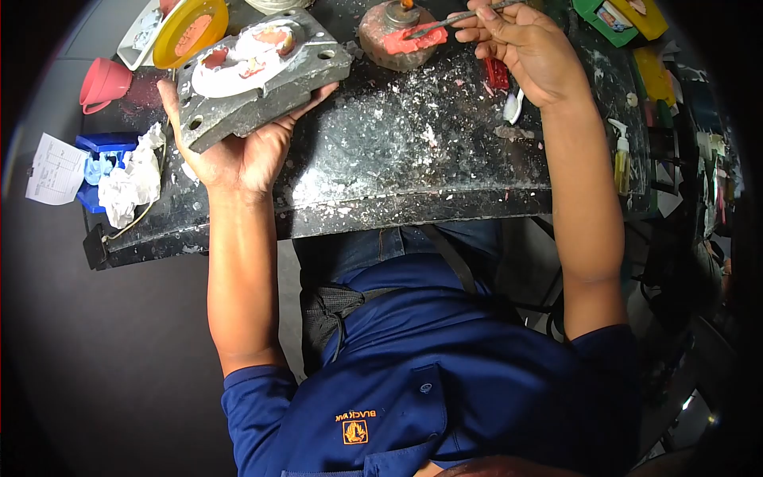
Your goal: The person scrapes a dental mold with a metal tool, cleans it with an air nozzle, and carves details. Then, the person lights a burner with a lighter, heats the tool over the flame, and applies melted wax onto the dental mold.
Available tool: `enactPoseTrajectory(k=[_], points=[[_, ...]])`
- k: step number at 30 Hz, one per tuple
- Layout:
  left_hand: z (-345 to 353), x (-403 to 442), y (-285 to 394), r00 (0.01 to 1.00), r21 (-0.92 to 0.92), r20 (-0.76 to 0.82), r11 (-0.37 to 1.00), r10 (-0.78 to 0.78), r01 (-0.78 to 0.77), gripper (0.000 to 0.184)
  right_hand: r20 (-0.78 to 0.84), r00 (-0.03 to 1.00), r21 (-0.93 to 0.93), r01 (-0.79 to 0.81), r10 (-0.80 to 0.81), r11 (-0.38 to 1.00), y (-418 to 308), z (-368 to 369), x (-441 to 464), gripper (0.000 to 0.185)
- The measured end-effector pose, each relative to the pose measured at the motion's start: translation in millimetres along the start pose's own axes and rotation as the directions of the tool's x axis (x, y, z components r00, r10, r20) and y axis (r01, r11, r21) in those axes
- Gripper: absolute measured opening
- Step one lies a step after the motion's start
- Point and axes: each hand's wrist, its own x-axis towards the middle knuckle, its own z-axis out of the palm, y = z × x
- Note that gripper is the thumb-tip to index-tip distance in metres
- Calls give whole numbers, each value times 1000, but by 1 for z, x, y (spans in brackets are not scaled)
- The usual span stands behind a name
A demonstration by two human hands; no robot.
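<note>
My left hand [242,163] supports a grey metal dental flask half [274,103] from below, fingers wrapped under and around it. White plaster [222,82] fills its top, with pink wax [272,38] and reddish patches showing in the plaster. Between the fingers of my right hand [532,60] is a thin wax spatula [459,17], pointing left. The spatula's tip meets a piece of pink wax [421,40] lying on the body of a spirit lamp [389,57]. A small orange flame [407,4] shows at the lamp's top.
Left on the dark, debris-speckled bench [373,159] are a yellow bowl [165,49], a pink cup [105,83] and crumpled white material [131,183]. A red object [497,73], a white brush-like tool [513,106] and a pump bottle [621,159] lie or stand to the right.
</note>
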Motion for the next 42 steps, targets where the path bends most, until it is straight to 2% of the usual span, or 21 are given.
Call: enactPoseTrajectory(k=[5, 10, 14, 16, 17, 19, 21, 23, 30, 35, 42], points=[[0, 0, 1, 1000, 4, -6, 1000, -11, 11, 98, 14, 1000, -13, -26, 26, 1000, 3, -1, 2, 14], [4, -1, 1, 1000, 38, -19, 999, 1, -1, 98, 108, 993, 106, -52, 40, 993, 5, -7, 3, 15], [2, 0, 0, 1000, 11, -19, 1000, -4, 4, 99, 75, 997, 119, -35, 26, 992, -5, -3, -5, 15], [1, 0, 1, 1000, 15, -30, 1000, -4, 5, 99, 26, 996, 135, 75, -80, 988, -9, 0, -7, 14], [1, 0, 1, 999, 18, -39, 1000, -4, 5, 99, 27, 996, 135, 75, -79, 988, -12, 2, -10, 14], [1, 0, 1, 999, 21, -37, 1000, 0, 1, 99, -111, 972, 72, 214, -206, 974, -17, 8, -14, 14], [-1, -1, 1, 999, 24, -35, 1000, 4, -3, 99, -79, 964, 55, 260, -255, 964, -17, 8, -14, 15], [-3, -2, 2, 999, -87, 13, 996, -31, 33, 91, -113, 929, 40, 359, -352, 933, -18, 13, -17, 15], [0, -3, 2, 999, -51, 5, 998, -35, 35, 92, -137, 919, 7, 375, -371, 927, -18, 17, -19, 15], [-2, -2, 1, 999, -106, -5, 994, -43, 42, 93, -144, 916, -27, 374, -374, 927, -19, 19, -20, 14], [-2, -2, 2, 999, -77, -10, 996, -36, 35, 94, -117, 928, 18, 359, -354, 933, -15, 18, -18, 14]])
